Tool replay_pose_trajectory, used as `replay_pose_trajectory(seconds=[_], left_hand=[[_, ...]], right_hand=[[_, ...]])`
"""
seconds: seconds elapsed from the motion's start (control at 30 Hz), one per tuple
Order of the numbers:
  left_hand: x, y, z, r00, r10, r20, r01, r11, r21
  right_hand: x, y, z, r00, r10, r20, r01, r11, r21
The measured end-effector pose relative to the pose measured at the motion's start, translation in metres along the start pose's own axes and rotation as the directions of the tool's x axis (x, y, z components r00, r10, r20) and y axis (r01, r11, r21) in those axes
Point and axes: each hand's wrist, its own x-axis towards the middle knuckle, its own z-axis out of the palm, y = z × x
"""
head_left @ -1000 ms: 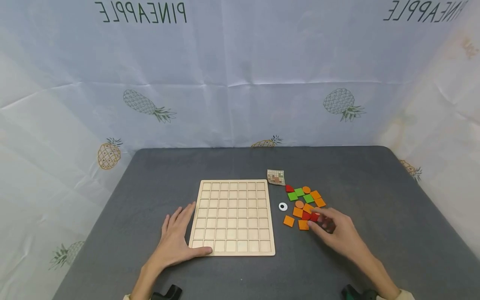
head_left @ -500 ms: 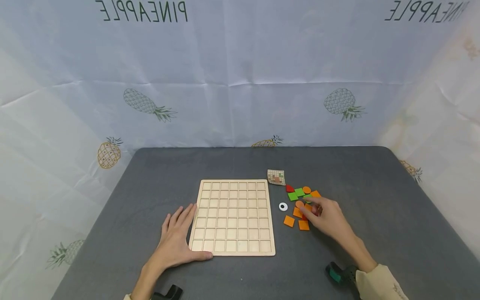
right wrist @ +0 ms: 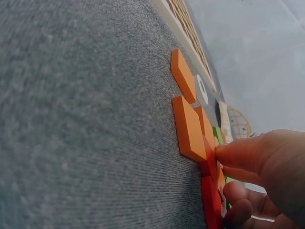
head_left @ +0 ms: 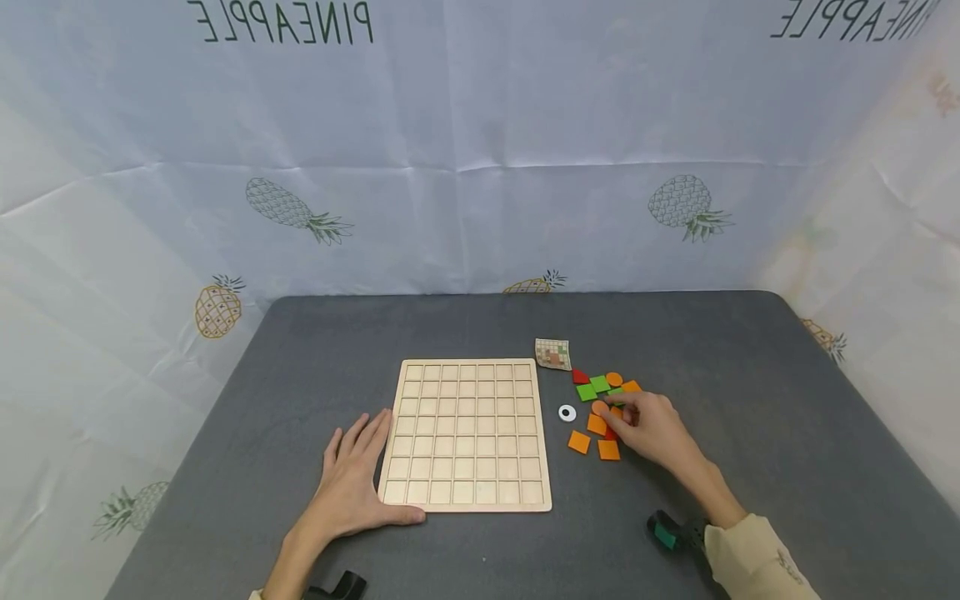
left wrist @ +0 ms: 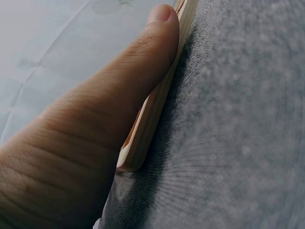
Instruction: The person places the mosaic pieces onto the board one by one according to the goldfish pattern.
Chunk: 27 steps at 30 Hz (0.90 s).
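A pale wooden grid board (head_left: 467,417) lies flat on the dark table. At its lower left corner my left hand (head_left: 352,487) rests with straight fingers along the left edge and the thumb on the front edge. The left wrist view shows that thumb over the board's wooden edge (left wrist: 150,117). My right hand (head_left: 654,429) reaches into a cluster of small flat tiles, index finger by a green square tile (head_left: 615,392) and thumb by an orange round tile (head_left: 599,407). A red tile (right wrist: 211,202) lies under the curled fingers; I cannot tell whether a tile is pinched.
Orange square tiles (head_left: 578,442), green tiles (head_left: 586,392) and a red quarter-round tile (head_left: 580,377) lie around the right hand. A white disc with a black centre (head_left: 567,413) is nearer the board. A small printed grid card (head_left: 552,354) sits at the board's far right corner.
My right hand has moved up and left across the tiles, its fingers now over the middle of the cluster. The left hand and board stay as they were.
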Motion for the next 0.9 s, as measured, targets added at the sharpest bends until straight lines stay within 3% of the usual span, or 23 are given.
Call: replay_pose_trajectory(seconds=[0.4,0.9], left_hand=[[-0.002,-0.0013,0.0003,1.0,0.025,-0.012,-0.025,1.0,0.02],[0.0023,-0.0017,-0.0011,1.0,0.0,0.021,-0.002,0.997,0.075]], right_hand=[[0.0048,-0.0039,0.0037,0.999,0.036,0.018,-0.036,0.999,-0.034],[0.0087,-0.0076,0.0054,1.0,-0.008,0.03,0.01,0.997,-0.071]])
